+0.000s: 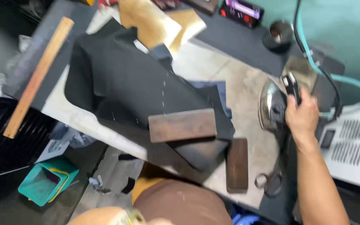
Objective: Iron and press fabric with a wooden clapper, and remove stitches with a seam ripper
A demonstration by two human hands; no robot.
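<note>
Right hand (pixel 301 114) is closed around the black handle of the iron (pixel 273 106), which sits at the right end of the table (pixel 246 83), beside the dark cloth (pixel 138 83); my left hand is out of view, so I cannot tell what it does. Judging by its metal body, the iron will be heavy, rigid and likely hot, so the handle is the only safe place to grip, and its cord and teal hose (pixel 346 81) may drag. The cloth looks soft and limp, pinned by a wooden block (pixel 182 125); a second block (pixel 236 165) and scissors (pixel 268 182) lie near. On the floor a teal bin (pixel 46 181) stands open; its contents are unclear. A small dark cup (pixel 280 34) sits at the far edge.
</note>
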